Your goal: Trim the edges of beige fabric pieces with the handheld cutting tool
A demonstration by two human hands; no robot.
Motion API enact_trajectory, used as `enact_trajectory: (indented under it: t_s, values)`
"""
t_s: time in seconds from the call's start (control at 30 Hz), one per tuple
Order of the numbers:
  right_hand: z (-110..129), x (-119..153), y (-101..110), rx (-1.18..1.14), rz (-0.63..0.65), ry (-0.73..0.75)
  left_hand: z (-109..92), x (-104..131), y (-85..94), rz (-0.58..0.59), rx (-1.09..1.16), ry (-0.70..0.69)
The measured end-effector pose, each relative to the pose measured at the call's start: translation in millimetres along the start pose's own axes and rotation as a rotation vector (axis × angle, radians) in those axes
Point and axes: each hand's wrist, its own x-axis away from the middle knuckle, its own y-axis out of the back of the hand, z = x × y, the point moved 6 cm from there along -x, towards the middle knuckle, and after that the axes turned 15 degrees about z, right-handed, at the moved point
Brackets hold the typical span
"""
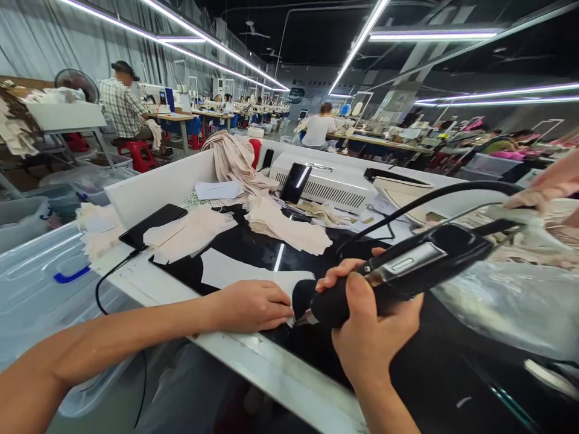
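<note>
Black tool (pixel 407 268) gripped by right hand (pixel 368 334), fingers (pixel 337 276) wrapped tight round its handle; left hand (pixel 253 305) lies flat, fingers together, pinning a white fabric piece (pixel 239 272) on the desk (pixel 271 367). Tool's long axis runs upper right to lower left, tip at the fabric edge beside the left fingertips. Work looks midway: beige cut pieces (pixel 289 226) stacked behind.

A garment factory floor: long rows of sewing stations (pixel 235 111) run far back under strip lights (pixel 181 42), with seated workers (pixel 124 105) at them. On the near worktop (pixel 271 361) lie stacks of cut fabric pieces (pixel 289 226), and plastic bins (pixel 40 283) stand at left.
</note>
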Motion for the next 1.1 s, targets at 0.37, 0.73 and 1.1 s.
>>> enact_trajectory:
  t_s: [0.37,0.73,1.1]
  values:
    - [1.2,-3.0,-0.8,-0.019,0.017,0.031,-1.2,-2.0,2.0,0.031,-0.034,-0.025]
    - [3.3,-2.4,-0.8,-0.042,0.017,0.022,2.2,1.5,6.4,0.096,0.012,-0.037]
    - [7.2,-5.3,-2.8,-0.042,-0.025,-0.014,0.5,1.1,6.0,0.098,-0.035,-0.054]
